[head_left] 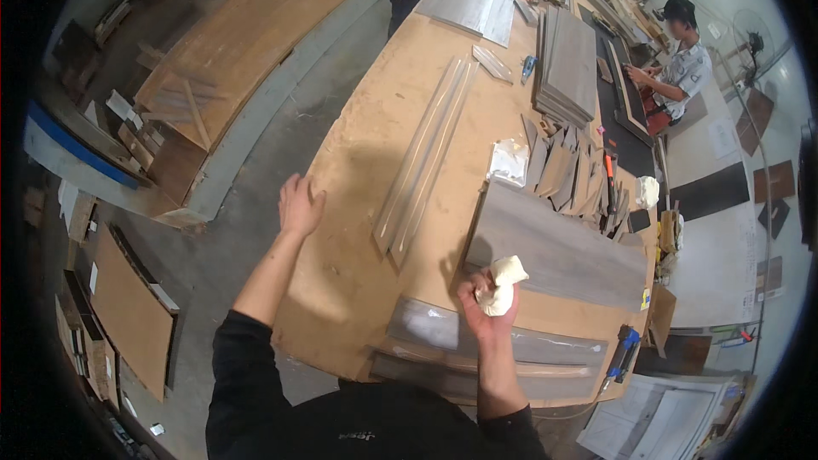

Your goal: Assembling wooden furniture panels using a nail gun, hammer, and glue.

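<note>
Exposure OK mid-frame: table [362, 132] evenly lit, warm. No lamp in view. Floor [294, 128] at 10 o'clock dimmer; 8 o'clock murky. Wall [724, 0] at 2 o'clock pale, bright. Soft shadow on the table, 3 o'clock side of left hand [300, 207]; darker one, 9–10 o'clock side of right hand [474, 300]. Bag [504, 277] at 4–5 o'clock near-white, little detail. Glare patch on grey panel [430, 324] at 6. Black sleeves [247, 366] nearly detailless. Hands reasonably sharp; far table end, 12–1, softer. Fisheye: bench [273, 8] at 11 bows, corners black.
</note>
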A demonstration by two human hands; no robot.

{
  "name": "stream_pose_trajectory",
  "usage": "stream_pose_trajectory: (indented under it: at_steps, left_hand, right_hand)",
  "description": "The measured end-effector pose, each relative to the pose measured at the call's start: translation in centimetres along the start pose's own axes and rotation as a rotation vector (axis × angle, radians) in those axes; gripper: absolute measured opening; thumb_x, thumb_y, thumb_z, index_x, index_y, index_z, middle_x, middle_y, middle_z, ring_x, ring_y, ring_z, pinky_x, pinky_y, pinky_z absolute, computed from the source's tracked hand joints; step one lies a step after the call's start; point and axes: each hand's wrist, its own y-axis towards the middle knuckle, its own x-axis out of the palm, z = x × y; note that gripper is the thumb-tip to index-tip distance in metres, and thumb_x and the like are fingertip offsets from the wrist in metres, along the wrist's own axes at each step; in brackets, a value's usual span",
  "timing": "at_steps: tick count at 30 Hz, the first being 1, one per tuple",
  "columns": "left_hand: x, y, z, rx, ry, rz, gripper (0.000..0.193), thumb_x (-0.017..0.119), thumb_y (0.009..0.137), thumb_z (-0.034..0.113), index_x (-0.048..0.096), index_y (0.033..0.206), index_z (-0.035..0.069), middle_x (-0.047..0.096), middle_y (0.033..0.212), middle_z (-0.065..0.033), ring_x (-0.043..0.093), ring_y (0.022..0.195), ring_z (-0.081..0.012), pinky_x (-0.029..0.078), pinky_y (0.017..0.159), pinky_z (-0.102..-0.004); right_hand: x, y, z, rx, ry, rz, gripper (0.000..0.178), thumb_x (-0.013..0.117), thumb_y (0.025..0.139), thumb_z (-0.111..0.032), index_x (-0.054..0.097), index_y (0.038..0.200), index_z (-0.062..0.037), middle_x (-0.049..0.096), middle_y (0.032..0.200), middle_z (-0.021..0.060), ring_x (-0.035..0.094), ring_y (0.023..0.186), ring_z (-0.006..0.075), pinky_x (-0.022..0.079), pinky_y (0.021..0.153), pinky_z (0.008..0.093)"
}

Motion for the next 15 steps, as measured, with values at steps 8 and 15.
stream_pose_trajectory:
  at_steps: [8,15]
  left_hand:
    - [0.3,2.7,3.2,-0.405,-0.021,-0.169,0.059,0.052,0.099,0.046,0.043,0.147,0.014,0.053,0.144,-0.0145,0.049,0.134,-0.0346,0.041,0.109,-0.0490]
    - [1.1,3.1,2.5,-0.425,0.038,-0.209,0.059,0.053,0.099,0.044,0.043,0.148,0.013,0.054,0.142,-0.0162,0.052,0.130,-0.0366,0.044,0.106,-0.0478]
  right_hand:
    - [2.2,11.8,-1.1,0.242,0.245,-0.289,0.043,0.054,0.099,-0.019,0.051,0.141,-0.0111,0.053,0.144,0.0095,0.066,0.096,0.0188,0.056,0.062,0.0284]
    - [6.0,23.1,-1.7,0.086,-0.278,-0.121,0.021,0.061,0.098,-0.027,0.058,0.113,-0.0119,0.059,0.093,-0.0007,0.053,0.068,0.0088,0.039,0.051,0.0221]
